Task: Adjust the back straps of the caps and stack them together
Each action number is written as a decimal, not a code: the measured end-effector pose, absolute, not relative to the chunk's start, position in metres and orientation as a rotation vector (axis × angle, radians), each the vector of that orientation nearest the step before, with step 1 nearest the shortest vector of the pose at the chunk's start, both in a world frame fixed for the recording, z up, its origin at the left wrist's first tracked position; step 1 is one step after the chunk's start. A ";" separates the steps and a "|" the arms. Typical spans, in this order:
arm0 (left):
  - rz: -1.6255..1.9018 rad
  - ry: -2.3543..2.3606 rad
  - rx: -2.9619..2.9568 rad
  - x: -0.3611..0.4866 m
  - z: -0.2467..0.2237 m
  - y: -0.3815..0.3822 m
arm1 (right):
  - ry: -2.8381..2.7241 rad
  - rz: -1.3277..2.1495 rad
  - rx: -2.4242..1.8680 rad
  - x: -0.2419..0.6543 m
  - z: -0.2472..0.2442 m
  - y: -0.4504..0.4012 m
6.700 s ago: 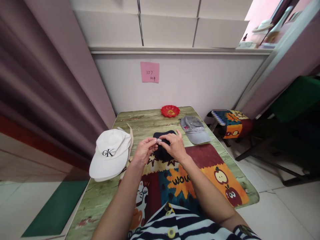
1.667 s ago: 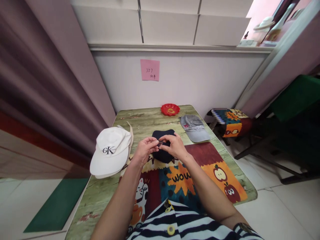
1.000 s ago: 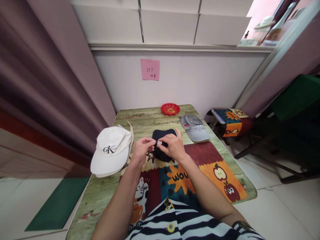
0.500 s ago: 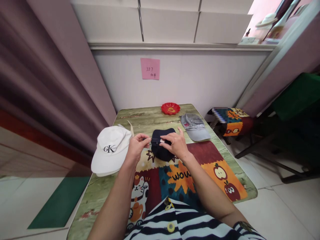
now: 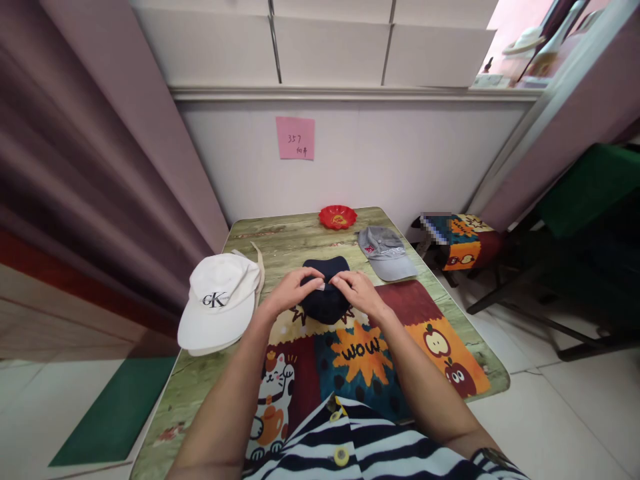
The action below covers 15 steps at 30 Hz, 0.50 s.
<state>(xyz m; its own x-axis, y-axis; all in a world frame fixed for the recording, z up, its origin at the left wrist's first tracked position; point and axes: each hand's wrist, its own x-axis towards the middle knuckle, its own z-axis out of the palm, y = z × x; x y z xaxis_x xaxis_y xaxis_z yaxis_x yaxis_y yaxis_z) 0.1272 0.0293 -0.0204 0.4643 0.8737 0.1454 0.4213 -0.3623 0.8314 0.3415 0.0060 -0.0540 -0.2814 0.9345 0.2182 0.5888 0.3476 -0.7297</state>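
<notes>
A dark cap [image 5: 326, 310] lies mid-table, over the back edge of a printed mat, with its back strap area between my hands. My left hand [image 5: 298, 288] is closed on the strap's left side, thumb reaching inward. From the right, my right hand [image 5: 356, 291] grips the same strap area, its fingertips close to the left thumb. A small pale bit of the strap shows between the thumbs; the fastening itself is hidden. Left of my hands sits a white cap [image 5: 216, 303] with black "CK" lettering. Beyond my right hand lies a grey cap [image 5: 387, 255], brim toward me.
A red scalloped dish [image 5: 338, 217] stands at the table's back edge. The colourful mat [image 5: 307, 373] covers the front of the wood-patterned table [image 5: 255, 230]. On the wall behind is a pink note [image 5: 295, 139]. A stool with a patterned cover [image 5: 465, 250] stands to the right.
My left hand has moved right, from pulling the strap end outward to the middle of the cap's strap. Both hands' thumbs have come close together over it.
</notes>
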 end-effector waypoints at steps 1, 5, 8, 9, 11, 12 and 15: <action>0.683 1.051 1.987 0.132 -0.021 0.030 | -2.003 0.702 -1.330 0.337 -0.054 0.005; 0.519 1.044 1.991 0.137 -0.024 0.031 | -2.003 0.733 -1.316 0.326 -0.055 0.003; 0.532 0.997 1.926 0.135 -0.024 0.031 | -1.954 0.781 -1.260 0.323 -0.057 0.004; 0.554 0.975 1.879 0.135 -0.024 0.031 | -1.940 0.802 -1.223 0.323 -0.057 0.005; 0.602 0.936 1.757 0.134 -0.025 0.030 | -1.924 0.841 -1.138 0.323 -0.057 0.007; 0.620 0.923 1.692 0.133 -0.027 0.030 | -1.926 0.852 -1.101 0.323 -0.057 0.008; 0.649 0.897 1.525 0.132 -0.034 0.030 | -1.962 0.836 -1.033 0.323 -0.057 0.011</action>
<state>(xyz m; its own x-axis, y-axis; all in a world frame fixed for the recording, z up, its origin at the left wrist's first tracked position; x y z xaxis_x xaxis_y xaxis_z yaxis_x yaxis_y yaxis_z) 0.1320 0.0300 -0.0339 0.5483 0.8317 -0.0876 0.1762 -0.0125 0.9843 0.3229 0.0110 -0.0568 -0.3907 0.8655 0.3136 0.3736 0.4605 -0.8052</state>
